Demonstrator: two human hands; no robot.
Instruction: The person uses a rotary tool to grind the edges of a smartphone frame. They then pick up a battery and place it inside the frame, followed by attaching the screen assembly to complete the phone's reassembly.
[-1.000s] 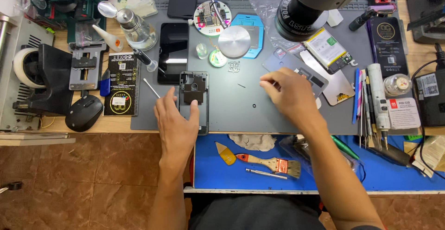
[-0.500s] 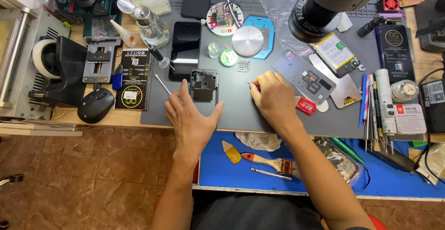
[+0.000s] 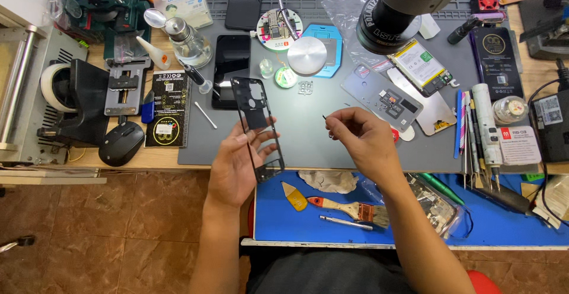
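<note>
Clutter ringed the grey work mat (image 3: 308, 134) on the tabletop, and the mat serves as the landmark for everything told. Above its middle, lifted clear of it and tilted, was a black phone frame (image 3: 258, 129), a thin open rectangle. The left hand (image 3: 237, 166) had it from below, its grip half closed, fingers curled round the lower rail and thumb across the front. To the right of the frame and apart from it, the right hand (image 3: 361, 138) hovered over the mat with its grip pinched nearly closed on a tiny dark part (image 3: 324, 117), too small to tell what.

On the mat's far side lay a dark phone (image 3: 231, 69), a round metal disc (image 3: 307, 56) on a blue plate, and a round white holder (image 3: 277, 30) carrying a small circuit board. A black microscope head (image 3: 385, 24) hung over the mat's far right corner and hid part of what lay under it. A battery with a white, yellow and green label (image 3: 422, 64) lay just right of that, on the mat.

Left of the mat sat a black rectangular packet with a gold round mark (image 3: 168, 110), a black mouse (image 3: 121, 143) and a roll of white tape (image 3: 56, 86). Right of the mat stood a dark box with a gold round emblem (image 3: 496, 57) and a white label with a red square (image 3: 519, 146). On the blue pad nearer than the mat rested a brush with an orange handle (image 3: 344, 207).
</note>
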